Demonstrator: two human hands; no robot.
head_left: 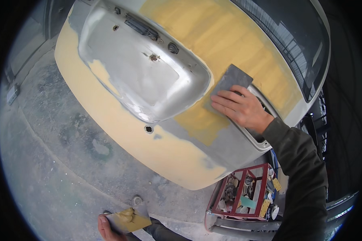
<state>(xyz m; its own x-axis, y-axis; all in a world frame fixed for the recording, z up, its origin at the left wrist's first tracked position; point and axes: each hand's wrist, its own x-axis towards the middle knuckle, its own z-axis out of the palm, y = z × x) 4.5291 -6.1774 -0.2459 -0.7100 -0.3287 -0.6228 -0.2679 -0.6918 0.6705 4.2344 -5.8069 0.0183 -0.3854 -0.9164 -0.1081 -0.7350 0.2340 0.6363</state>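
A grey rectangular putty spreader [234,76] lies against the car tailgate [149,86], with my right hand [243,106] closed round its lower edge and fingers laid along its face. It touches the yellow body filler [207,122] between the silver number-plate recess and the lamp opening [258,134]. My left hand [107,229], low at the bottom edge, grips a flat metal putty plate [140,224]. On this plate sits a lump of yellow filler [126,215]. Streaky yellow filler also covers the panel under the rear window [287,30].
Smooth pale-yellow primed areas [108,120] run along the tailgate's lower edge. A red-framed tool cart [239,193] full of cloths, sanding sheets and cans stands below right. Stained concrete floor [76,160] spreads at left. Several holes and a black handle fitting [140,27] mark the recess.
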